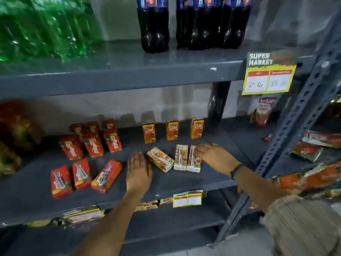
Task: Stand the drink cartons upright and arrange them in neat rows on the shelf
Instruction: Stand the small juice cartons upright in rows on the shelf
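I see my left hand (pixel 139 171) flat and open on bare shelf (pixel 184 177) just beside a toppled carton (pixel 160 159); my right hand (pixel 212 156), open, rests on two flat cartons (pixel 187 158) near the front edge.

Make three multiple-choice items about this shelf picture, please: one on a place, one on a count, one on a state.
1. Where do the dark cola bottles stand?
A. upper grey shelf
B. floor
C. beside the cartons

2. How many orange drink cartons stand upright in the back row?
A. one
B. three
C. six

3. How are the three pale drink cartons between the hands?
A. upright
B. stacked
C. lying flat

Answers:
1 A, they stand on the upper grey shelf, above the cartons.
2 B, three stand spaced along the wall.
3 C, they lie flat; the right hand touches one, and the left hand rests open nearby.
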Demonstrator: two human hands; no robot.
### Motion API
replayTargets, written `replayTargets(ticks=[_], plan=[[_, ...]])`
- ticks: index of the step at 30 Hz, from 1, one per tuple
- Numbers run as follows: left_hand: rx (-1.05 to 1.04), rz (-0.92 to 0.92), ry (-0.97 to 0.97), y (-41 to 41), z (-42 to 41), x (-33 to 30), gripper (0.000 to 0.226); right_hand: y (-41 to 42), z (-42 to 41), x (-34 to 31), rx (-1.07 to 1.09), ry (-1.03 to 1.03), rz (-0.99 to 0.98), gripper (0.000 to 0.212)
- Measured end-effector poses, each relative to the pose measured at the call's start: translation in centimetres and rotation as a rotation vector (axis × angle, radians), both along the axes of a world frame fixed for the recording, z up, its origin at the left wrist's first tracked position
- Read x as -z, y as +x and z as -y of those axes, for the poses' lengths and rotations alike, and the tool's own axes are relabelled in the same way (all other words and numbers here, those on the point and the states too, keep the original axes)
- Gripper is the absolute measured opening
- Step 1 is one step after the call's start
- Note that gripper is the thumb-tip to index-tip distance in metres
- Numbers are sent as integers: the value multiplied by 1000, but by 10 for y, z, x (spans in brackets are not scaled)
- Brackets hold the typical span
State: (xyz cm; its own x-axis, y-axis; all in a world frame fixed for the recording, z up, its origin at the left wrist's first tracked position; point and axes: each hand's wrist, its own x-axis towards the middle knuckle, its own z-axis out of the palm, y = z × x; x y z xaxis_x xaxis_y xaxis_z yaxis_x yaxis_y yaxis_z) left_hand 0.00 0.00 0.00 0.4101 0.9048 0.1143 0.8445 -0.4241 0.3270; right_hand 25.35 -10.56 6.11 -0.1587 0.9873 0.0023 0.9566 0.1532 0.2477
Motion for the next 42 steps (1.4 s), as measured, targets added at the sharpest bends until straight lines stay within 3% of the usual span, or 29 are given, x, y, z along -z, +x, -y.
replayTargets(ticks=[5,17,21,25,28,33,36,39,42], plan=[[-133,-65,-80,11,-11,20,57,16,-37,5,-135,-108,18,50],[-129,-62,-28,12,-13,27,57,33,-63,1,-294,-190,88,46],[-131,-50,-24,12,-14,29,56,57,-48,11,0,-64,-153,49],[-135,-42,-5,13,-16,30,55,60,-35,29,609,376,-669,51],[-136,-48,0,12,-16,30,55,45,-35,43,831,569,-916,56],[-137,-53,-3,13,-17,31,55,29,-33,60,939,555,-967,63],[-132,-53,-2,12,-17,30,54,32,-26,53,916,488,-981,79],[-129,-46,0,12,-16,29,53,30,-10,35,954,562,-817,103],[-123,-30,2,12,-15,28,52,25,-11,7,940,620,-638,104]])
